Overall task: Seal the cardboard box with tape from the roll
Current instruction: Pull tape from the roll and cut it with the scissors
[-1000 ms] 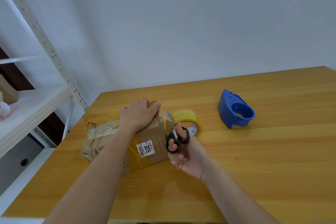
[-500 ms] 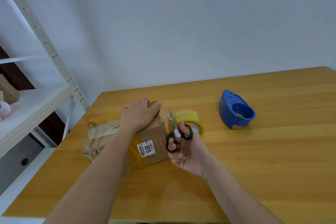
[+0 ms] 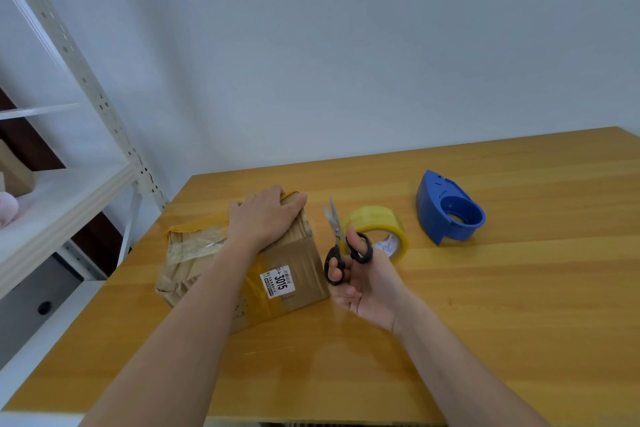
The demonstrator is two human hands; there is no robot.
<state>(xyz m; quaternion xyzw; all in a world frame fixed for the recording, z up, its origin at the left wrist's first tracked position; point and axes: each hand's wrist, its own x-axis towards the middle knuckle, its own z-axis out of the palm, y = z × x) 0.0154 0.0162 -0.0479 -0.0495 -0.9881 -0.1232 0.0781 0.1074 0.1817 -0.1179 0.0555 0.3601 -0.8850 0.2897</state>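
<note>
Head view: cardboard box on desk, pinned flat by left hand, grasping nothing. Right hand fingers loop scissors; tape roll just behind. Cut close beside box, blades clear of thumb.

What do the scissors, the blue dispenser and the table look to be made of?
Scissors: bright metal blades, black handles, probably plastic. Blue dispenser: moulded plastic, smooth and evenly coloured. Table: wood or wood-look laminate, glossy, with grain lines and reflections.
</note>
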